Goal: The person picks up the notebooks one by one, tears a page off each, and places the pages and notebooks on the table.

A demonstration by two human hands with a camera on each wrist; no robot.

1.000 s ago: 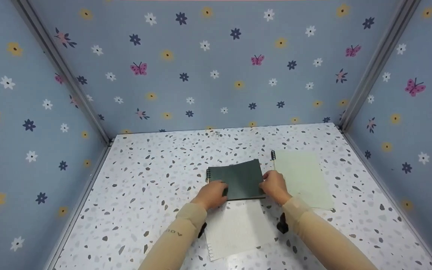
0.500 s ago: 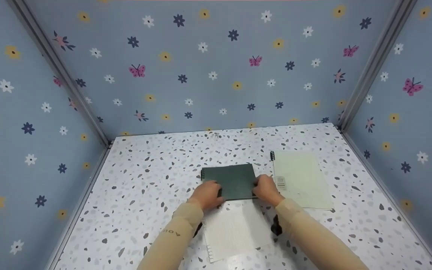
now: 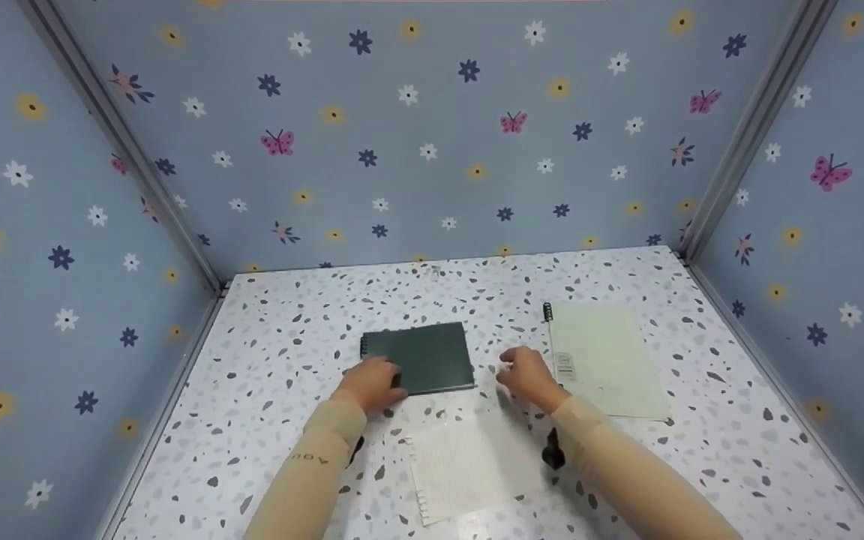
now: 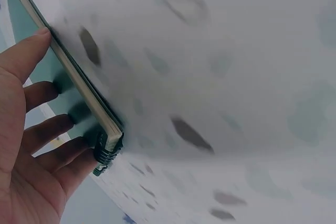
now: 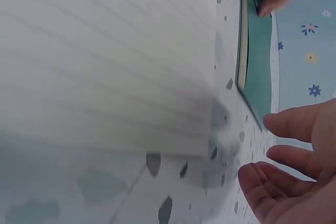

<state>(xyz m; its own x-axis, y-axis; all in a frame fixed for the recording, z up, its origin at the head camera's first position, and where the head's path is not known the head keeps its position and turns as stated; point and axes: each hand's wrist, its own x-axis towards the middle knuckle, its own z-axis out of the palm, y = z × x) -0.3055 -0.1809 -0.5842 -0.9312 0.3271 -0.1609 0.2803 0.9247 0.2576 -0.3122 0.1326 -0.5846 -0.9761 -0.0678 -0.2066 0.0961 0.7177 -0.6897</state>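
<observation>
A dark green spiral notebook (image 3: 436, 356) lies closed on the speckled table, its coil along the left edge. My left hand (image 3: 370, 384) holds its near left corner. In the left wrist view the thumb (image 4: 39, 51) is against the page edge, and the fingers touch the green cover (image 4: 59, 72) near the coil. My right hand (image 3: 529, 377) is apart from the notebook, to its right, with loosely bent fingers and nothing in them. A lined loose sheet (image 3: 477, 469) with a torn, perforated left edge lies nearer to me, between my forearms.
To the right, beyond my right hand, lies a pale green spiral pad (image 3: 608, 352) with a small printed label by its left edge. Blue flowered panels (image 3: 432, 127) wall the table (image 3: 289, 315) at the back and both sides.
The green notebook has slid left along with my left hand. My right hand has let go of its right edge and stays nearly in place, so a gap shows between them.
</observation>
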